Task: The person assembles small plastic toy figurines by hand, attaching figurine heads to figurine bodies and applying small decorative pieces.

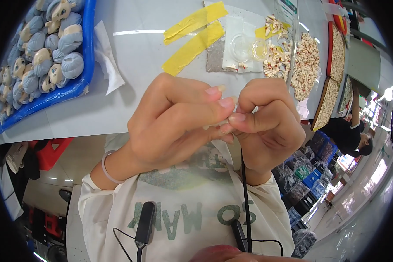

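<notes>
My left hand (174, 118) and my right hand (270, 124) meet in front of my chest, near the table's edge. Both are closed, with thumbs and fingertips pinched together and touching. Whatever sits between the fingertips is tiny and mostly hidden; a pale sliver shows there, too small to name. Just beyond the right hand lies a loose heap of small cream pieces with red marks (277, 59). Beside it, two small clear round dishes (240, 48) rest on a white sheet over a grey board (215, 56).
At the far left, a blue tray (90, 48) holds several doll heads with grey-blue hair (72, 65). Yellow tape strips (192, 48) and a crumpled white paper (107, 61) lie between. Rightward are a bigger heap (306, 65) and filled trays (335, 54). Another person (347, 135) is farther right.
</notes>
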Available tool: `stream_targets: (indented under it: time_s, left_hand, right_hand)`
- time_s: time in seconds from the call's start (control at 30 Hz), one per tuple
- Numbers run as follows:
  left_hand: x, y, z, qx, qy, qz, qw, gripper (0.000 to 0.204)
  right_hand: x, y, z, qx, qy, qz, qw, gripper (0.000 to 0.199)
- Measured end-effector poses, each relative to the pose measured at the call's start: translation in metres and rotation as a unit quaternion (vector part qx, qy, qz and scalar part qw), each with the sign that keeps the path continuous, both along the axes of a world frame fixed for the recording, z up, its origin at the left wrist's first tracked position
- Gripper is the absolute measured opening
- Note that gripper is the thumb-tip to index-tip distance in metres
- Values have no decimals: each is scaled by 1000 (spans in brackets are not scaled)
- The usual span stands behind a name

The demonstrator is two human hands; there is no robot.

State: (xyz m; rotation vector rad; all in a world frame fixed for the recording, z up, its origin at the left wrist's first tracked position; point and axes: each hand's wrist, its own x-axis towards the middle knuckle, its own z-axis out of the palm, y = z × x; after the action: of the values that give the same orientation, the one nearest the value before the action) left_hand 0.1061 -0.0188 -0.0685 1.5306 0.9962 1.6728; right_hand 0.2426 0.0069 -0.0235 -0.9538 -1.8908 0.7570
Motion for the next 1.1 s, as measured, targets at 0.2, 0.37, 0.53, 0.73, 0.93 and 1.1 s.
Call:
stream_targets:
  time_s: [0.2, 0.37, 0.53, 0.73, 0.93, 1.1]
  left_hand:
    - [-12, 5, 18, -51, 65, -57, 995, 34]
    - [-55, 36, 62, -119, 242, -118, 956, 39]
    - [-27, 161, 124, -156, 261, -118, 945, 35]
    - [-28, 255, 84, -78, 235, -17, 969, 62]
    - [-86, 232, 44, 196, 75, -361, 908, 36]
    - [-145, 146, 62, -99, 593, -28, 799, 47]
  right_hand:
    - [3, -12, 5, -130, 64, -65, 987, 18]
    - [37, -18, 13, -160, 136, -128, 969, 14]
    - [48, -27, 18, -168, 148, -119, 967, 14]
    - [67, -39, 26, -153, 105, -93, 978, 15]
    - [108, -44, 9, -94, 8, -246, 965, 18]
    - [109, -43, -9, 1, -226, -200, 953, 35]
